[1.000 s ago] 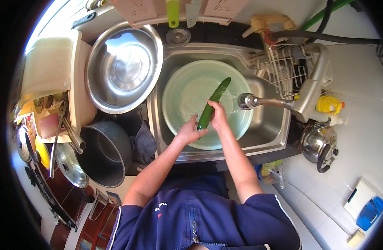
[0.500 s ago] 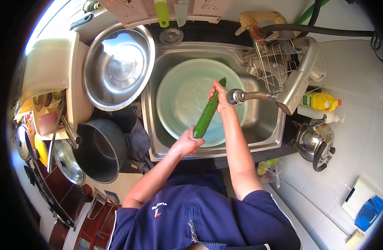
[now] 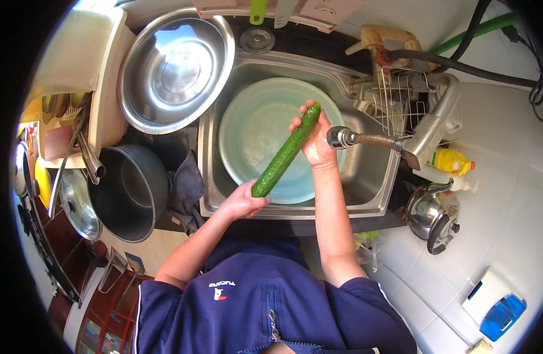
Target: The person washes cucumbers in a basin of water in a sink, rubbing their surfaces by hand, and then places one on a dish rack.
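Note:
A long green cucumber [image 3: 287, 152] slants above the pale green basin [image 3: 236, 112] in the steel sink. Its near end sits in my left hand [image 3: 243, 202], with the fingers closed around it. My right hand [image 3: 320, 141] cradles the far end from behind, palm up, and its fingertips show past the cucumber's left side. Just right of that hand is the faucet head [image 3: 340, 137] on its flexible neck. Water lies in the basin.
A wide steel bowl [image 3: 135, 88] and a dark pot [image 3: 126, 197] stand left of the sink, with a grey cloth [image 3: 186, 189] beside them. On the right are a wire rack [image 3: 380, 106], a yellow bottle [image 3: 451, 161] and a steel kettle [image 3: 422, 209]. Black hoses [image 3: 460, 64] run behind.
The right hand has turned more palm-up behind the cucumber, which now lies in front of it. My left hand and the near end have shifted slightly left; the view has tilted.

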A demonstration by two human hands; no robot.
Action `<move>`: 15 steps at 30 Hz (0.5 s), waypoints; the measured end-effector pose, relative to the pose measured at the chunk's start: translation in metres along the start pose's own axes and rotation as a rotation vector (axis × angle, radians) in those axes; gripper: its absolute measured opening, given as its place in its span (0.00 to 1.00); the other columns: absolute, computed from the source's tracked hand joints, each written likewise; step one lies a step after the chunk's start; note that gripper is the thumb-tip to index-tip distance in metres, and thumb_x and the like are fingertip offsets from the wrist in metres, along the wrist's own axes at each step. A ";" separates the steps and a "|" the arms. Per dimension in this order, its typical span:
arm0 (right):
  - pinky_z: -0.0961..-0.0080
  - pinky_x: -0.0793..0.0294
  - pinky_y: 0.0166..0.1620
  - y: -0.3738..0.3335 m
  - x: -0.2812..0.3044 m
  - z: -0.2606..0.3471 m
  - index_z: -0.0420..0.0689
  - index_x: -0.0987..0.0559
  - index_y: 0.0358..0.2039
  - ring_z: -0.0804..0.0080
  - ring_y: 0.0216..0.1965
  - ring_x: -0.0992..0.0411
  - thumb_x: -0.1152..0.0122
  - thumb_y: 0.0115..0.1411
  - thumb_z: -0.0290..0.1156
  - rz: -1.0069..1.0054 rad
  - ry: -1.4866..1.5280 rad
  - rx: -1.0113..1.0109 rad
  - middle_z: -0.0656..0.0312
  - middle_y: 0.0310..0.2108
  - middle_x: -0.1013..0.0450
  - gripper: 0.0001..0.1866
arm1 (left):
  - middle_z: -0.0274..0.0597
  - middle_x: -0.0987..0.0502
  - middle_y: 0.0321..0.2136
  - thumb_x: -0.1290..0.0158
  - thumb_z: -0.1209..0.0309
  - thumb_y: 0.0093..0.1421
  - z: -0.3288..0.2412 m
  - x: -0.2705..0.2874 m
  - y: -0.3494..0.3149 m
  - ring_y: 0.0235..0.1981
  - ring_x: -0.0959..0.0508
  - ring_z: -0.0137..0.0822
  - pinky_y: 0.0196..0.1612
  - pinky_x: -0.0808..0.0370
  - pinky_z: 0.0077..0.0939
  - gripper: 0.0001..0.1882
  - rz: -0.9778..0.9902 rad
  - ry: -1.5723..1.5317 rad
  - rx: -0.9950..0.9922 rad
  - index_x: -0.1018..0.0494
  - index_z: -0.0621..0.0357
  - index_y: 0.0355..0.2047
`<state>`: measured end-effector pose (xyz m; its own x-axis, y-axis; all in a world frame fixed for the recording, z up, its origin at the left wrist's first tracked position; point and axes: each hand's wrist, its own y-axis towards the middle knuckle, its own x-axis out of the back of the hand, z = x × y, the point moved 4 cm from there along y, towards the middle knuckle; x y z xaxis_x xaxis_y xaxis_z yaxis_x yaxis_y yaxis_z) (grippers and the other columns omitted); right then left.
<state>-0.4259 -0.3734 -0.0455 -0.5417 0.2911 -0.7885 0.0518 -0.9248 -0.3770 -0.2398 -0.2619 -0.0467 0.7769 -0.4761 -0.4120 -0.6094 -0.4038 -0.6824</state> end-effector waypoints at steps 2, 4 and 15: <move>0.69 0.30 0.39 0.001 0.001 0.002 0.46 0.35 0.50 0.68 0.34 0.32 0.54 0.62 0.44 -0.050 -0.143 0.090 0.61 0.36 0.32 0.20 | 0.45 0.30 0.16 0.46 0.71 0.50 -0.006 0.005 0.002 0.16 0.28 0.44 0.21 0.31 0.32 0.20 -0.361 0.467 -0.426 0.39 0.64 0.42; 0.70 0.29 0.35 -0.001 0.001 0.005 0.46 0.35 0.48 0.70 0.30 0.32 0.54 0.62 0.44 -0.219 -0.284 0.241 0.60 0.34 0.33 0.19 | 0.52 0.26 0.27 0.45 0.68 0.49 -0.020 -0.003 -0.003 0.31 0.26 0.59 0.35 0.29 0.42 0.28 -0.577 0.760 -0.597 0.41 0.61 0.49; 0.78 0.39 0.24 0.004 0.043 0.012 0.49 0.35 0.21 0.76 0.15 0.42 0.58 0.63 0.40 0.133 0.285 -0.345 0.69 0.14 0.42 0.14 | 0.33 0.36 0.14 0.45 0.75 0.49 -0.025 -0.032 -0.011 0.07 0.38 0.23 0.09 0.42 0.17 0.22 0.279 -0.156 0.044 0.37 0.64 0.44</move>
<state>-0.4590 -0.3678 -0.0749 -0.2620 0.2759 -0.9248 0.4074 -0.8371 -0.3651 -0.2623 -0.2617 -0.0109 0.5977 -0.4372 -0.6720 -0.7975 -0.2386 -0.5541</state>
